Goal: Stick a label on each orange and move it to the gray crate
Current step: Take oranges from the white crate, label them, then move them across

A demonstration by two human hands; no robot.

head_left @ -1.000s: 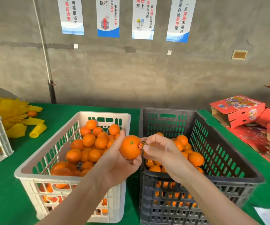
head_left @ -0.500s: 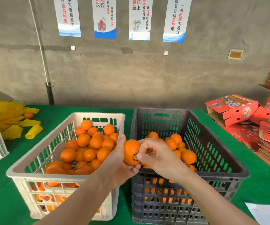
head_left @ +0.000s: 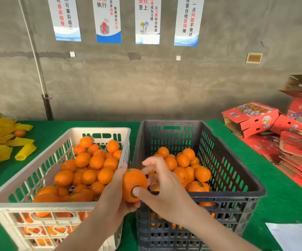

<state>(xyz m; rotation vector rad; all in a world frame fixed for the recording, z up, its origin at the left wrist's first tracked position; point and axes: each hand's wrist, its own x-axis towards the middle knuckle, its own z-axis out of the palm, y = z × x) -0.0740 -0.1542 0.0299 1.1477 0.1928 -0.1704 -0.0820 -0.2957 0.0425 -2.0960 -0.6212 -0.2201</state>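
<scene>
Our left hand (head_left: 113, 196) grips the orange (head_left: 133, 179) right over the side-by-side rims of the white crate (head_left: 37, 205) and gray crate (head_left: 219, 223). Our right hand (head_left: 166, 194) has its thumb pressing the label (head_left: 131, 192) on, with the other fingers (head_left: 153, 160) fanned loose. The gray crate's far end has room.

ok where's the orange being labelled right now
Head view, low centre: the orange sits in the left hand over the gap between the white crate and the gray crate, the right hand thumb pressing its label.

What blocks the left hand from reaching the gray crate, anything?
Probably nothing, so yes. The left hand grips the orange right beside the gray crate, whose top is open. Only the right hand, thumb pressing the label, sits between.
</scene>
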